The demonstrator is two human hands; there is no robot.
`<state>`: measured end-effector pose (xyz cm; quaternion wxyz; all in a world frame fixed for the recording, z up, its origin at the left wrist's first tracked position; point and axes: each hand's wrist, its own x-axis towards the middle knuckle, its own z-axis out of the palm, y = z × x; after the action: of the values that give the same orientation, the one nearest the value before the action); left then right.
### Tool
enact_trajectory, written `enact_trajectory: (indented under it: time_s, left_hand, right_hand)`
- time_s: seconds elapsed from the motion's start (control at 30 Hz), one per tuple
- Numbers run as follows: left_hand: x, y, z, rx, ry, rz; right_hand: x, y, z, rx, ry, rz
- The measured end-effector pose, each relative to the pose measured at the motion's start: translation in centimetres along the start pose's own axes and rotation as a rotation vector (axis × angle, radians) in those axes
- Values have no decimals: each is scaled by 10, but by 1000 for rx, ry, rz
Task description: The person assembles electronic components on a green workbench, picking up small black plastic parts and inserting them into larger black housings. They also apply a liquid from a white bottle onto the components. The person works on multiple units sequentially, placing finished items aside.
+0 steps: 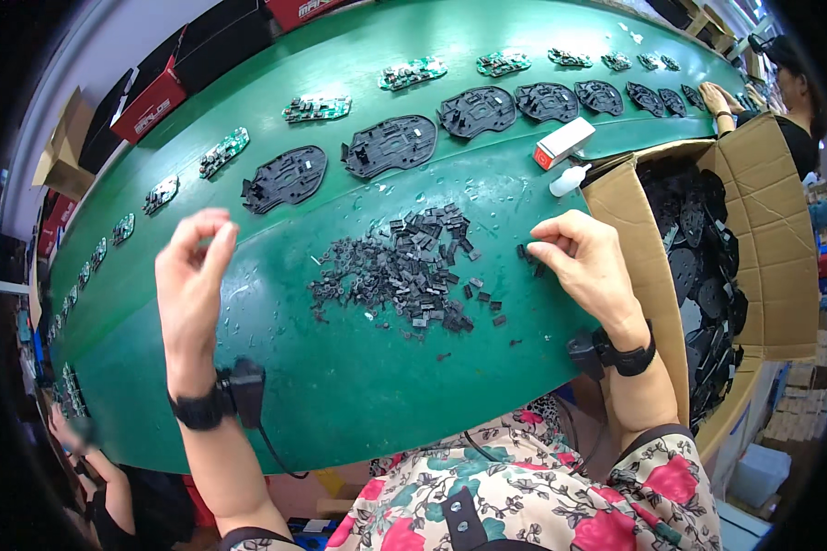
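Observation:
My left hand (193,285) is raised over the left part of the green table, thumb and curled forefinger brought together. Whatever is between those fingertips, if anything, is too small to make out. On the right, my right hand (590,264) pinches at a small black plastic piece (524,252) beside other loose pieces on the tabletop. Between both hands lies a heap of small black plastic parts (404,262), some blocky and some thin. Beyond it a row of black plastic shells (390,147) curves across the table.
Green circuit boards (317,108) line the table behind the shells. A white bottle (570,180) and a small white-and-red box (564,143) stand near an open cardboard box (639,239) of black shells. Co-workers' hands (719,97) show at far right and lower left.

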<state>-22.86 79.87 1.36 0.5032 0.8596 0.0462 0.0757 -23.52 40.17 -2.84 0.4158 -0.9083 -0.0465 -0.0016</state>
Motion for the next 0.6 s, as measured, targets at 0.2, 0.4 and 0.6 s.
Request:
enact_trajectory:
  time_s: [0.2,0.4,0.6]
  left_hand:
    - [-69,-9,-11,21,38,-9]
    - [-71,-15,-17,-74,58,-124]
    - [-36,-14,-8,-234,3,-170]
  right_hand:
    - [6,-14,13,-126,-96,-92]
    - [13,-27,13,-354,-234,-265]
    - [21,-32,19,-456,-290,-303]
